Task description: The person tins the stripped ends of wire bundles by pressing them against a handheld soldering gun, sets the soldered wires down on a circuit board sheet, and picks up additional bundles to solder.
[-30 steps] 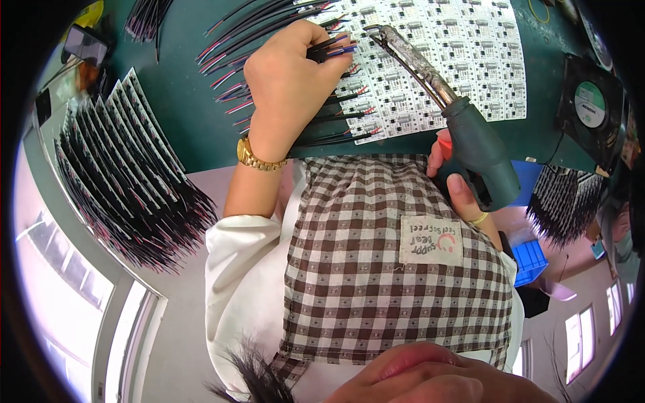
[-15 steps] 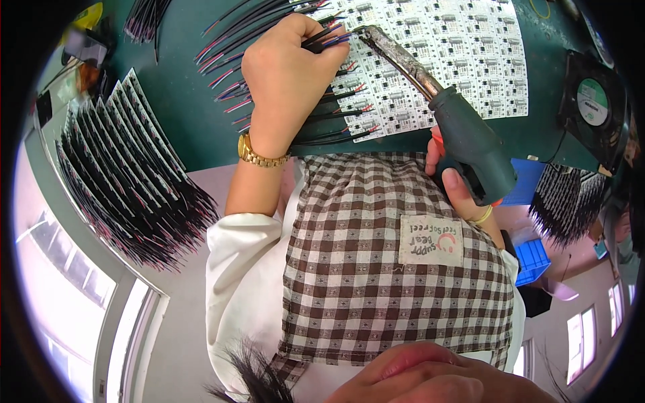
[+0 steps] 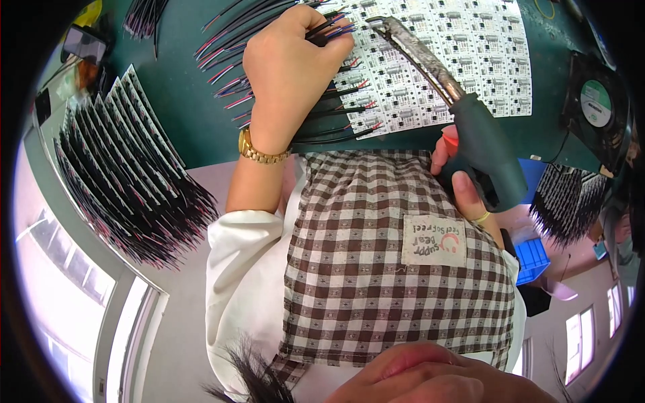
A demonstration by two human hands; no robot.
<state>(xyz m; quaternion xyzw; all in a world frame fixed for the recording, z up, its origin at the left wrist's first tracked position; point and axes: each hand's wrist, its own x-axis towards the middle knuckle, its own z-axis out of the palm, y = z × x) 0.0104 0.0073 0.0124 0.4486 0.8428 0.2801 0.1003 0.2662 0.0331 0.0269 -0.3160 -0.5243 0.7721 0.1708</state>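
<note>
My left hand (image 3: 285,70) is closed in a pinch on a black cable (image 3: 336,30) with coloured wire ends, over the left edge of a white circuit board panel (image 3: 463,57). More black cables (image 3: 225,50) lie in a row beneath and beside that hand, their stripped ends along the panel's edge. My right hand (image 3: 467,191) grips the dark green handle of a soldering gun (image 3: 484,131), partly hidden behind it. The gun's worn metal tip is above the panel, slightly right of the pinched wire ends and apart from them. Whether those wires touch a pad is too small to tell.
At the left hangs a thick stack of board strips with black cables (image 3: 121,174). A cable bundle (image 3: 142,19) lies on the green table's far left. To the right stand a black fan (image 3: 594,104), another hanging cable bundle (image 3: 568,201) and a blue crate (image 3: 531,262).
The soldering gun has moved to the right, its tip drawing away from the wire ends. My left hand has shifted only slightly and keeps its pinch. The panel's near edge sits slightly farther away.
</note>
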